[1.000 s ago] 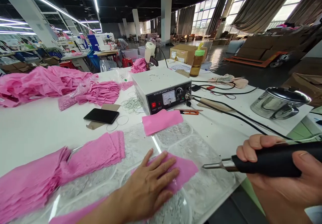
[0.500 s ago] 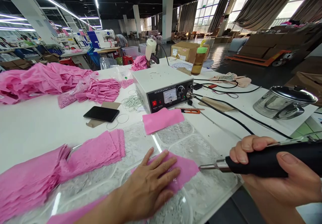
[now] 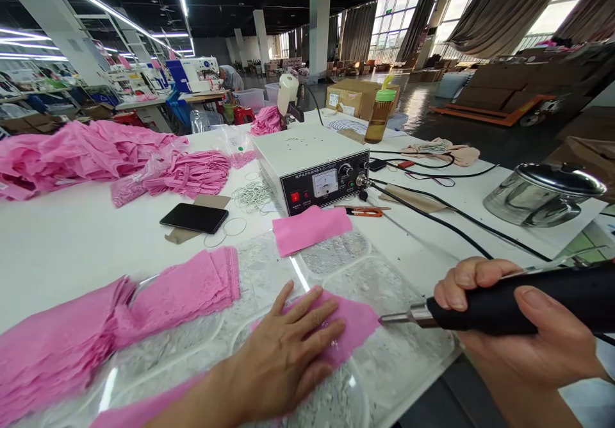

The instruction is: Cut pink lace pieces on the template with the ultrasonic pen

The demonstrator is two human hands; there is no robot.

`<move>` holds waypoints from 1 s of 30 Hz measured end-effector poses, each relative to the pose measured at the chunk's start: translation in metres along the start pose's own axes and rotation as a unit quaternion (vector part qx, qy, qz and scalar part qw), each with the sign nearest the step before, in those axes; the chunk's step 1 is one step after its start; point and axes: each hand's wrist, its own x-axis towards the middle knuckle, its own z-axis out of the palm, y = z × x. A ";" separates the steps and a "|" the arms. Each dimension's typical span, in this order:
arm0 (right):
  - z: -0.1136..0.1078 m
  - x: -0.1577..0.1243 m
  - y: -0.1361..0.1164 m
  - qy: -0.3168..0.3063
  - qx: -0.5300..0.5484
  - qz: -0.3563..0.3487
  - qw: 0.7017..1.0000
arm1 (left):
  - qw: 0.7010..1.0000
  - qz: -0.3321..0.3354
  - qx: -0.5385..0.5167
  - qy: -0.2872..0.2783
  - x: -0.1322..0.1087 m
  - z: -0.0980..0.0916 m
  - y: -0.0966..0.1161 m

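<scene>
My left hand [image 3: 288,357] lies flat with spread fingers on a pink fabric piece [image 3: 353,322], pressing it to a clear patterned mat [image 3: 398,293]. In my right hand [image 3: 528,325] is a black ultrasonic welding handpiece [image 3: 500,303], gripped around its body. Its narrow metal tip touches or nearly touches the fabric's right corner. Behind stands the white ultrasonic machine [image 3: 307,159] with a dial and knobs; a folded pink strip [image 3: 312,229] lies in front of it. Stacked pink fabric pieces [image 3: 182,296] are to the left, and more pink cloth shows under my left forearm.
A phone [image 3: 195,218] rests on brown card near a tangle of pale elastic cords [image 3: 252,196]. Orange-handled snips [image 3: 365,212] lie before the machine. Black cables [image 3: 432,223] cross the right side, near a metal lidded pot [image 3: 542,194]. A bottle [image 3: 379,117] stands behind.
My right hand and the handpiece have shifted slightly left, with the rear of the handpiece tilted a little higher. The left hand and fabric stay in place.
</scene>
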 end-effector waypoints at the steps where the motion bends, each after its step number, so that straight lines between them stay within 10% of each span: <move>1: 0.000 0.000 0.000 0.000 -0.002 -0.001 1.000 | 1.000 0.001 0.000 0.000 0.000 0.000 0.000; 30: 0.000 -0.003 0.001 -0.013 -0.025 -0.029 0.999 | 0.999 -0.014 -0.029 -0.016 0.001 -0.004 0.002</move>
